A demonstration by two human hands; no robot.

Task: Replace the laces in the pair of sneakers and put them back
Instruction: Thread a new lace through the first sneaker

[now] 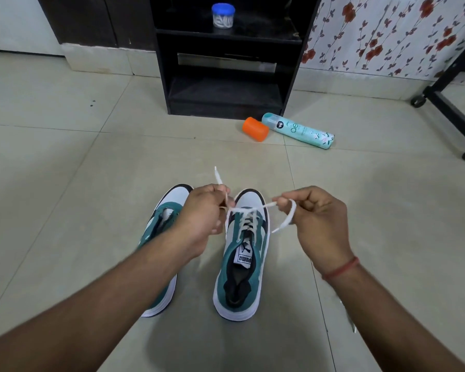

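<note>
Both sneakers stand side by side on the tiled floor (65, 170), toes toward the black shelf unit (226, 84). Right sneaker (242, 259) is laced partway up; left sneaker (159, 218) looks unlaced, mostly hidden under the forearm.

Grip: left hand (202, 213) fingers curled, pinching one end of the white lace (249, 210), tip sticking up past the knuckles. Right hand (314, 216) pinches the other end, tail looping down beside the shoe. Lace taut between the hands, crossing near the toe-end eyelets.

Risks, my read:
- Uneven pull leaves one end short for the upper eyelets.
- Hard pull with nothing pinning the shoe could drag or tip it.
- Loose tail could catch on the neighbouring shoe.

Room: open floor left, right and ahead. Orange cap (255, 129) and lying spray can (298, 130) sit touching, near the shelf unit's front right corner, well apart from the shoes. Wheeled stand (451, 114) at far right. Shelf openings look free for putting them back; blue-lidded jar (223, 18) on the upper shelf.
</note>
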